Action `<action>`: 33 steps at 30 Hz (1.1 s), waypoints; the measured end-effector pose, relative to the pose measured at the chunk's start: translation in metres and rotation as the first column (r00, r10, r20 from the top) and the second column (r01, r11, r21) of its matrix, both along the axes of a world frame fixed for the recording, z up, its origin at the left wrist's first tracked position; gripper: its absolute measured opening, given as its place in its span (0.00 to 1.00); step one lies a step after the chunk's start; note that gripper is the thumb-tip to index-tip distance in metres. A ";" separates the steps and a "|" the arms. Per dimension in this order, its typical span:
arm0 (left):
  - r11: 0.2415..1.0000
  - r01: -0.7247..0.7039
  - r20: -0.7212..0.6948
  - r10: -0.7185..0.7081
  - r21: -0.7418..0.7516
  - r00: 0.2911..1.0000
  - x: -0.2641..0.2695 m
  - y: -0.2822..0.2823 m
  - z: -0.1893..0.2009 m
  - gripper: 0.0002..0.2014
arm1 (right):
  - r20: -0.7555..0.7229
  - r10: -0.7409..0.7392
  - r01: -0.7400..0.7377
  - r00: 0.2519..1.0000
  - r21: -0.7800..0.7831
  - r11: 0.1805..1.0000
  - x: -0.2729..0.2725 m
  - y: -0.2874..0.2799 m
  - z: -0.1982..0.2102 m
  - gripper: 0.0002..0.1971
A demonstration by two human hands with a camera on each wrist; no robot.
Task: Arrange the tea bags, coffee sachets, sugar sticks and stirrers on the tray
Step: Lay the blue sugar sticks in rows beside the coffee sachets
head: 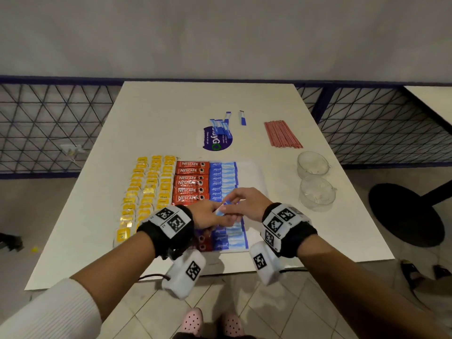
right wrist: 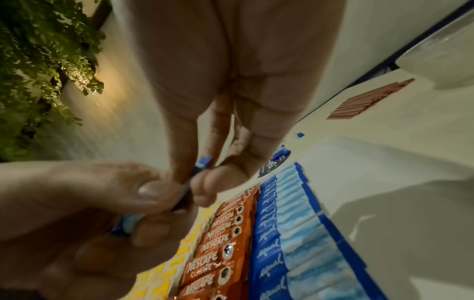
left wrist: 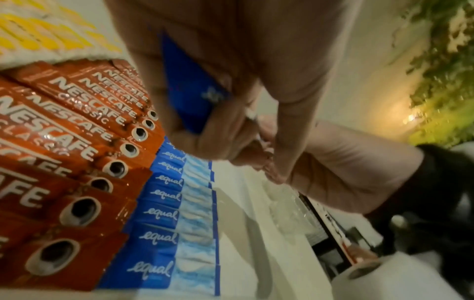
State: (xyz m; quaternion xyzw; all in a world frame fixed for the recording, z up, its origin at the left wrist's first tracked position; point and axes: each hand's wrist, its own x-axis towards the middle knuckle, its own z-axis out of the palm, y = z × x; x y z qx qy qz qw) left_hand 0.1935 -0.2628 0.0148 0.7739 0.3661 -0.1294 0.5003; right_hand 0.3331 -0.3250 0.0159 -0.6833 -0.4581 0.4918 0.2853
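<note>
Both hands' fingers (head: 226,212) pinch one sugar stick (head: 221,208) between them, above the tray (head: 252,172).

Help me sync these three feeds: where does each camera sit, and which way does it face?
Head: worn high, facing down at the table; both forearms show.
Left wrist: along the left hand towards the coffee sachets.
Right wrist: along the right hand towards the sugar sticks.
Shared: both hands pinching one blue stick.
</note>
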 end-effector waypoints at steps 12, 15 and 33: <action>0.736 -0.427 0.151 0.575 -0.526 0.804 -0.044 0.030 -0.008 0.07 | -0.254 -0.242 0.250 0.936 -0.002 0.968 -0.003 0.011 0.004 0.04; 0.748 -0.477 0.185 0.607 -0.462 0.773 -0.047 0.036 -0.012 0.06 | -0.265 -0.276 0.282 0.924 -0.017 0.959 -0.008 0.014 -0.001 0.04; 0.867 -0.480 0.137 0.496 -0.133 0.858 -0.012 0.082 -0.020 0.12 | -0.138 -0.553 0.527 0.822 -0.186 0.829 0.054 0.076 -0.030 0.03</action>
